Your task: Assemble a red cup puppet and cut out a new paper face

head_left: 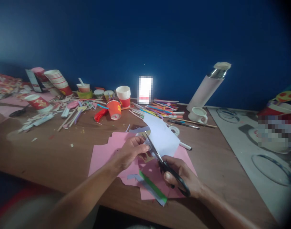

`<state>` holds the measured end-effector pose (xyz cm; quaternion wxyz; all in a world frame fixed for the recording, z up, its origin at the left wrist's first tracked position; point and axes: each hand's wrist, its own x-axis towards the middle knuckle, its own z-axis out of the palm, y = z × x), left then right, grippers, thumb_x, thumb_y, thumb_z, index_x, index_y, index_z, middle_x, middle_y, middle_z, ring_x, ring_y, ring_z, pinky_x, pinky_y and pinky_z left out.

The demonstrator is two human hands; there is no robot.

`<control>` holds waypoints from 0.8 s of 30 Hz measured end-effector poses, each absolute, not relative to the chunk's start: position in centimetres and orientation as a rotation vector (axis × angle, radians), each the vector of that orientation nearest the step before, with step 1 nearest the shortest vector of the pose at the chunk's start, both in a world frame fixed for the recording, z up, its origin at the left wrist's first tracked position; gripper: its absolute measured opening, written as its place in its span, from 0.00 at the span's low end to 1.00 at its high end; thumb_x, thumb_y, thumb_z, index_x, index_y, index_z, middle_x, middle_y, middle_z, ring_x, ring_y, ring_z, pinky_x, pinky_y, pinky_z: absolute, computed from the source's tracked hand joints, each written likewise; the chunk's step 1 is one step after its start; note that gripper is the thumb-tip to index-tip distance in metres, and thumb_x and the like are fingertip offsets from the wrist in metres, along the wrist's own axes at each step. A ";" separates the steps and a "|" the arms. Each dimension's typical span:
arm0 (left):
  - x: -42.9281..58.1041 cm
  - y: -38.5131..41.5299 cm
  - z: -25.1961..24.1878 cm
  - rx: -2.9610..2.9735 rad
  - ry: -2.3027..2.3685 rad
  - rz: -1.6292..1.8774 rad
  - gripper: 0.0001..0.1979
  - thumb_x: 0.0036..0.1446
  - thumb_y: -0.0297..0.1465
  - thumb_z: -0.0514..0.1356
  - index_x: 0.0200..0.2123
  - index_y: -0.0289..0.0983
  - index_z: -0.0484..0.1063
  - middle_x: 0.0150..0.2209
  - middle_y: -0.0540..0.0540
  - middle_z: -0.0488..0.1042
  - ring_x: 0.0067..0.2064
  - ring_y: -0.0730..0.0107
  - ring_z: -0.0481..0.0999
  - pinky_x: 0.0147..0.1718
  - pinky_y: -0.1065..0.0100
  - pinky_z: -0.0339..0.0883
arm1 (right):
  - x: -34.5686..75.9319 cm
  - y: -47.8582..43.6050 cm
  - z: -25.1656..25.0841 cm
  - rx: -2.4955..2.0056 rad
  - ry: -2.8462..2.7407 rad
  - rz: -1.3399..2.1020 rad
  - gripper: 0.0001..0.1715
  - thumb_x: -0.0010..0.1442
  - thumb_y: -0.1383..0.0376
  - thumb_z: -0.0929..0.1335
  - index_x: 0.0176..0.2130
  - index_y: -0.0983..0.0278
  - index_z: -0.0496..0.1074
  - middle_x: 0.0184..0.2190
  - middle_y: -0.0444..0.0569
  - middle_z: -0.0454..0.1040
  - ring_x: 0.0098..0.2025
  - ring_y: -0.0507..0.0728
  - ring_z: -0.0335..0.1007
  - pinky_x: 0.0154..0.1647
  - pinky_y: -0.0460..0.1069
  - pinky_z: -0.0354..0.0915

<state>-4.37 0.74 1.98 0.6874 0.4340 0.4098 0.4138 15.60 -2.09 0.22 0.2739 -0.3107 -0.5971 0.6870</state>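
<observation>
My right hand is closed around the black handles of a pair of scissors, whose blades point up and left. My left hand pinches a small piece of paper right at the blades. Behind it lies a pale lavender sheet. Both hands hover over pink paper sheets spread on the brown table. A green and a grey paper strip lie on the pink paper near the table's front edge.
Paper cups, an overturned orange cup, coloured sticks and pens, a tape roll, a white mug and a tilted white flask crowd the back. Scraps litter the left. A grey mat lies right.
</observation>
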 end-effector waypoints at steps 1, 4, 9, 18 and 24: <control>-4.4 0.7 2.0 0.972 0.917 0.927 0.07 0.47 0.30 0.61 0.28 0.32 0.67 0.23 0.47 0.74 0.25 0.74 0.71 0.25 0.73 0.63 | 15.6 -2.1 0.2 -0.834 -1.608 1.844 0.23 0.52 0.50 0.68 0.32 0.66 0.62 0.21 0.39 0.57 0.21 0.47 0.51 0.20 0.43 0.51; -4.4 0.7 1.9 0.969 0.914 0.923 0.06 0.48 0.30 0.61 0.28 0.32 0.67 0.23 0.47 0.74 0.25 0.73 0.72 0.25 0.72 0.64 | 15.6 -2.1 0.2 -0.832 -1.617 1.838 0.23 0.52 0.50 0.68 0.33 0.66 0.62 0.21 0.40 0.57 0.21 0.47 0.50 0.20 0.43 0.51; -4.4 0.8 1.9 0.966 0.917 0.924 0.06 0.47 0.29 0.61 0.28 0.32 0.68 0.23 0.47 0.74 0.24 0.73 0.71 0.24 0.73 0.63 | 15.6 -2.0 -0.2 -0.829 -1.619 1.834 0.23 0.51 0.50 0.69 0.33 0.66 0.62 0.21 0.39 0.57 0.21 0.47 0.50 0.19 0.43 0.50; -4.5 0.8 1.6 0.959 0.921 0.925 0.07 0.46 0.30 0.62 0.29 0.32 0.69 0.25 0.47 0.74 0.26 0.73 0.72 0.26 0.72 0.64 | 15.6 -2.1 0.0 -0.821 -1.645 1.811 0.23 0.53 0.49 0.67 0.33 0.67 0.63 0.20 0.39 0.56 0.20 0.47 0.49 0.19 0.43 0.50; -4.4 0.7 1.5 0.980 0.906 0.904 0.09 0.49 0.33 0.61 0.32 0.32 0.70 0.26 0.46 0.74 0.27 0.71 0.73 0.24 0.73 0.63 | 15.6 -2.1 -0.1 -0.833 -1.631 1.779 0.23 0.52 0.50 0.68 0.34 0.67 0.62 0.22 0.40 0.59 0.20 0.47 0.53 0.20 0.43 0.52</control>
